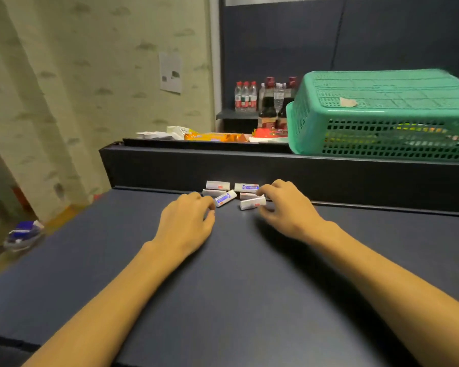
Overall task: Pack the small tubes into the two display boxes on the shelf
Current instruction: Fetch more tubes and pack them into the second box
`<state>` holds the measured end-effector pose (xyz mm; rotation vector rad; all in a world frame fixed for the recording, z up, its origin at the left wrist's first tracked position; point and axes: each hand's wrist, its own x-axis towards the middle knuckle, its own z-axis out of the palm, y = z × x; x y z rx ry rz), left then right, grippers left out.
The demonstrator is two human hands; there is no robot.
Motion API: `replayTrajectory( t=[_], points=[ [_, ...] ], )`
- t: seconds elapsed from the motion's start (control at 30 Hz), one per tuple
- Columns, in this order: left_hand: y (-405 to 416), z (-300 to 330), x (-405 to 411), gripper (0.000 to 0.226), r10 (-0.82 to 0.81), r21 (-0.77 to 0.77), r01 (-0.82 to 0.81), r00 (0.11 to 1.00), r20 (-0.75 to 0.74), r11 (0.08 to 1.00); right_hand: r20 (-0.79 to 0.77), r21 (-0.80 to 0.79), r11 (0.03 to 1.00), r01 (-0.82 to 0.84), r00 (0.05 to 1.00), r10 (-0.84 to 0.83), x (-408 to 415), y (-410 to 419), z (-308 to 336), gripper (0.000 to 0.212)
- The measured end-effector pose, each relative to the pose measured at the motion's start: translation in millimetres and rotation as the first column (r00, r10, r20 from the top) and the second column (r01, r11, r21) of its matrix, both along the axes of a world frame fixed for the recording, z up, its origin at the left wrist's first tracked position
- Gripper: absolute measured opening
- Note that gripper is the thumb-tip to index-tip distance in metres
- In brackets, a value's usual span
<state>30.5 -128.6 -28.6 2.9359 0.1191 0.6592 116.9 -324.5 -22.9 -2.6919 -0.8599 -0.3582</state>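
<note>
Several small white tube cartons with blue and red print lie in a loose cluster at the back of the dark shelf surface (223,274). My left hand (187,225) rests on the surface, fingers curled, its fingertips pinching the end of a slanted carton (225,198). My right hand (286,207) reaches in from the right and pinches the right end of the nearest carton (251,203). Two more cartons (217,185) (246,187) lie against the raised back ledge. No display box is in sight.
A raised dark ledge (249,168) runs behind the cartons. On it sits an overturned green plastic basket (382,112), with snack packets (212,136) and bottles (268,102) further back. A curtain hangs at left; a blue-white package (23,233) lies below the shelf's left edge.
</note>
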Motion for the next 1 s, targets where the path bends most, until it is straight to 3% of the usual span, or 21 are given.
replayTrajectory(
  t=[0.37,0.53,1.0],
  points=[
    [1.1,-21.2,65.0,0.02,-0.102,-0.005,0.104,0.979,0.179,0.995,0.196,0.067,0.995,0.075,0.977,-0.087,21.0,10.9,-29.4,0.028],
    [4.5,-23.6,65.7,0.032,-0.071,-0.054,0.077,0.991,0.111,0.996,0.175,0.076,0.997,0.03,0.984,-0.043,23.6,10.7,-30.4,0.026],
    [4.0,-20.9,58.2,0.029,-0.056,-0.113,0.071,0.99,0.13,0.991,0.276,0.077,0.993,-0.087,0.959,0.063,24.1,9.8,-33.1,0.014]
  ],
)
